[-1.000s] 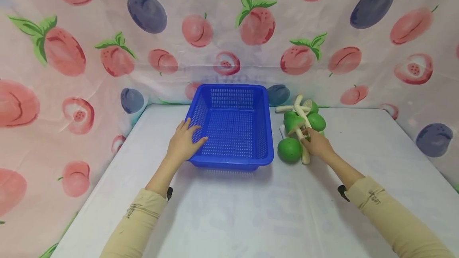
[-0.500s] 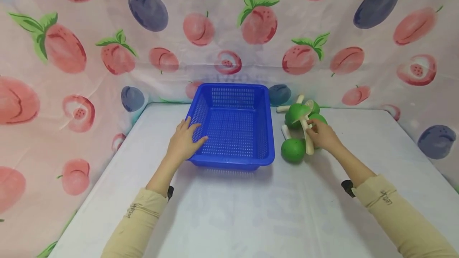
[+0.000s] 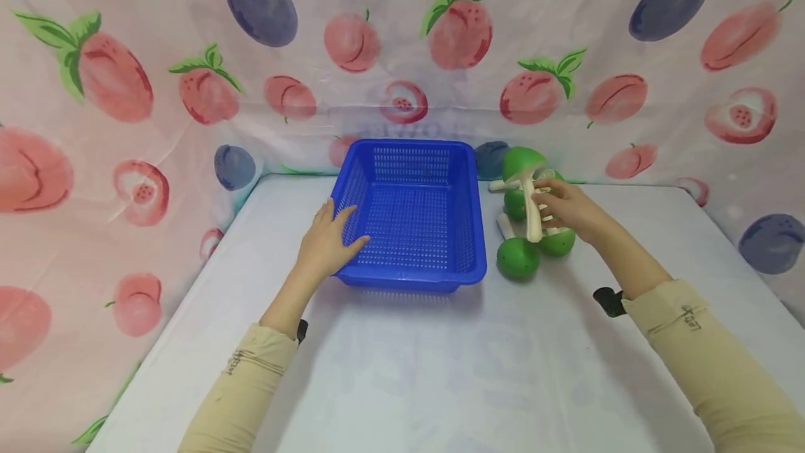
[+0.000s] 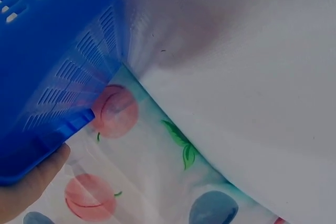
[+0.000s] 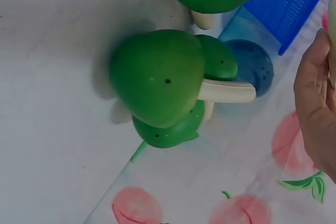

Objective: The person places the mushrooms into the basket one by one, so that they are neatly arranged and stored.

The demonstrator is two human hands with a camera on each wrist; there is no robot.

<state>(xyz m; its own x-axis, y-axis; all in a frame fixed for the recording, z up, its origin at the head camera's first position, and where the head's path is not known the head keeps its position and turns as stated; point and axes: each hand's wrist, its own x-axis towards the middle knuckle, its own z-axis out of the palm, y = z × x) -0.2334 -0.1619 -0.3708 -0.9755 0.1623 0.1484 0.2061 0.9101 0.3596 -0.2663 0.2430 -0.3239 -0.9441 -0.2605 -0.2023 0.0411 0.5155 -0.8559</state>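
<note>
My right hand (image 3: 572,208) holds a toy mushroom by its pale stem (image 3: 533,219), its green cap (image 3: 522,158) pointing away from me. It is raised over a cluster of similar mushrooms right of the basket. Among them are a front mushroom (image 3: 518,259), one beside it (image 3: 557,243) and one behind (image 3: 514,205). In the right wrist view the hand is at the right edge, with a big green mushroom (image 5: 157,74) lying below. My left hand (image 3: 327,243) rests on the left rim of a blue perforated basket (image 3: 409,276), fingers spread, thumb over the inside.
The basket stands on a white-covered table (image 3: 415,369). A fruit-printed cloth (image 3: 390,40) hangs behind and beside the table. More mushrooms overlap at the table's back edge, partly hidden by my right hand.
My right hand has lifted the mushroom off the cluster, raising its cap and turning its stem toward me. The mushrooms beneath are more exposed. The left hand stays on the rim.
</note>
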